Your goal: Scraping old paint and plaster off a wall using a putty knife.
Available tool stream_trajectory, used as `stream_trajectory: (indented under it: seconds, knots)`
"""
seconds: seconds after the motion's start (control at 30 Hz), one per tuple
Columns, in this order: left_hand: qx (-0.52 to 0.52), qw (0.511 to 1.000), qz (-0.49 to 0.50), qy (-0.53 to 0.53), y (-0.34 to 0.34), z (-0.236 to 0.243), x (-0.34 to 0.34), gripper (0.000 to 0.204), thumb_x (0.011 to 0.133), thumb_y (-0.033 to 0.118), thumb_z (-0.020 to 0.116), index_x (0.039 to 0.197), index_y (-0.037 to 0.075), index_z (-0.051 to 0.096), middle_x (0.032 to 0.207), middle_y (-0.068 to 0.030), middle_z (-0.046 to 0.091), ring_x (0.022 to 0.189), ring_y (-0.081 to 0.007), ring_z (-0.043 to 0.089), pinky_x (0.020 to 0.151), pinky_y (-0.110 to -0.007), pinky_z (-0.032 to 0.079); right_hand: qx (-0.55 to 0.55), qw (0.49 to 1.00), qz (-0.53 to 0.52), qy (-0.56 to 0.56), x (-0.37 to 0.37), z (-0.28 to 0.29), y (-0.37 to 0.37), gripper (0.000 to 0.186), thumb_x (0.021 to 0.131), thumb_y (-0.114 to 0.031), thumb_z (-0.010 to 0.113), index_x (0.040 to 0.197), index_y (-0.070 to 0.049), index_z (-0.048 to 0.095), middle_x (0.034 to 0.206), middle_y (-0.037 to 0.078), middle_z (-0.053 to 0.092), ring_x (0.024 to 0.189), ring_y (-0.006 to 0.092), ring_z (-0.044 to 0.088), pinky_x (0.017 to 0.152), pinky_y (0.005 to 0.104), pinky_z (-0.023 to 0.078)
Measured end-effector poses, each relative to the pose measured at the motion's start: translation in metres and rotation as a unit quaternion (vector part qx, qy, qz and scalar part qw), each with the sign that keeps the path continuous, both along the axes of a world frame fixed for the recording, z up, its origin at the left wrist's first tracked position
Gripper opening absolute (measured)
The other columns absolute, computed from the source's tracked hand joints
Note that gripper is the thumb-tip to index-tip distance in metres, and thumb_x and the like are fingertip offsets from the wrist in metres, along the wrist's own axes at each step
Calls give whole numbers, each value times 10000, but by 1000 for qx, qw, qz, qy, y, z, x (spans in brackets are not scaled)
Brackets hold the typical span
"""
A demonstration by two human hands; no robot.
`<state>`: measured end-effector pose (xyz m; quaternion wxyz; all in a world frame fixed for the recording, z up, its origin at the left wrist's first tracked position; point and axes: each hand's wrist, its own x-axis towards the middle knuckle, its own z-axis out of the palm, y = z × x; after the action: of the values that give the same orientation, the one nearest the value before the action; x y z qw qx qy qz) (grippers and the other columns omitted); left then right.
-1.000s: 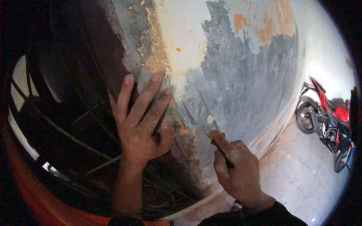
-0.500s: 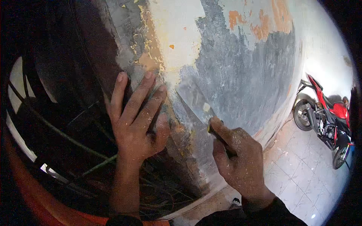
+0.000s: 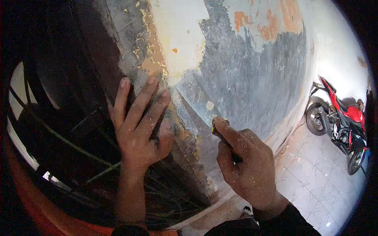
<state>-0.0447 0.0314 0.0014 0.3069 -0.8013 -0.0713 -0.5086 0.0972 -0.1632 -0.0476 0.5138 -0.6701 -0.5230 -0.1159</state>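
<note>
My right hand (image 3: 250,167) grips the handle of a scraper (image 3: 197,100), a wide flat metal blade with a pale fleck on it. The blade lies against the wall (image 3: 252,74), its tip at the border of a cream paint patch (image 3: 179,35) and bare grey plaster. My left hand (image 3: 141,122) rests on the wall's corner with its fingers spread, holding nothing. Its fingertips touch a strip of grey and tan peeled surface just left of the blade. Pale specks of dust dot both hands.
At the right, a red and black motorcycle (image 3: 340,122) stands on a white tiled floor (image 3: 303,177). Left of the corner is a dark area crossed by greenish line-like shapes (image 3: 71,145). An orange-red edge (image 3: 35,200) curves along the lower left.
The scraper and my right hand have shifted slightly left and up along the wall, toward the corner. My left hand stays spread in nearly the same place.
</note>
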Motion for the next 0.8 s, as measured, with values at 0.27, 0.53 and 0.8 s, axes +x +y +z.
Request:
stream_trajectory:
  seconds: [0.27,0.53,0.8]
  knots:
    - [-7,1000,5,2,0,-1,4,382,923,288,576,1207,117,766,1465,-71,615,1467,-427,385,1195,-559,283,15,1000,16,15,4,-6,5,478,921,-14,666,1387,-119,642,870,151,673,688,256,666,627,368,533]
    - [3,1000,-14,-3,-2,1,0,366,928,283,578,1194,117,765,1461,-83,616,1459,-445,387,1196,-580,280,-56,998,4,13,0,-20,-16,474,917,-20,676,1376,-133,650,862,149,668,659,230,636,617,368,515]
    - [-8,1000,2,13,-2,1,4,359,929,267,582,1190,102,766,1460,-95,615,1449,-450,396,1183,-583,309,-12,1000,12,-6,6,-26,-8,496,917,-10,678,1400,-114,635,861,144,670,652,214,628,594,363,505]
